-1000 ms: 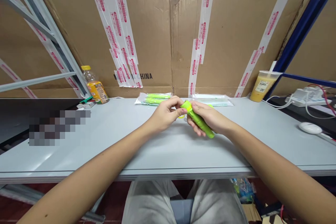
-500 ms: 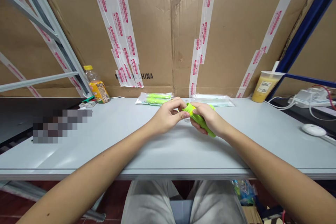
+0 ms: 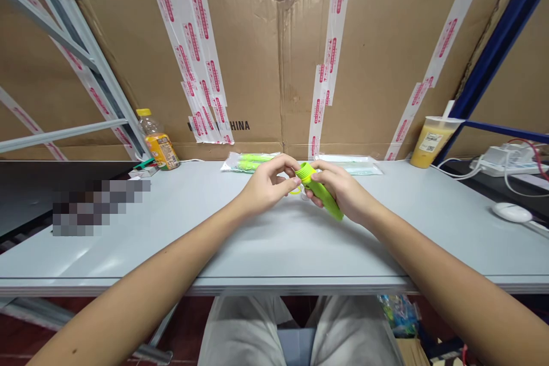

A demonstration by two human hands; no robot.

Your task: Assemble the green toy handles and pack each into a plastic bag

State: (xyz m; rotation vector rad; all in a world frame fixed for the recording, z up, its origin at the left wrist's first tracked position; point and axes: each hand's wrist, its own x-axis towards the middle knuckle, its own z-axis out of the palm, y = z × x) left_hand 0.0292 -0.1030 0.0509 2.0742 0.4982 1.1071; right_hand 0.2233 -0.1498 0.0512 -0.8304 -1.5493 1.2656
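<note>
My right hand [image 3: 341, 186] is wrapped around a lime-green plastic tube [image 3: 326, 200] that looks like a hollow handle. Its threaded, round end tilts up toward my left hand [image 3: 270, 180]. The curled left index finger and thumb are close together right at that rim; whether something small is pinched between them is hidden. Just under the left thumb shows part of a thin yellow ring [image 3: 295, 190], and I cannot tell if it is held or lies on the table. Beside it, a small clear piece [image 3: 305, 194] sits partly behind the right fingers.
Behind my hands lie a clear bag with green parts [image 3: 253, 161] and another clear packet [image 3: 354, 164]. An orange drink bottle [image 3: 160, 146] stands back left, a yellow drink cup [image 3: 433, 143] back right. A white mouse-like object [image 3: 512, 213] lies right. Cardboard [image 3: 257, 68] walls the back.
The green tube has turned slightly in my right hand, and its threaded end shows more. My left hand has shifted a little left and up. The yellow ring now shows below the left thumb.
</note>
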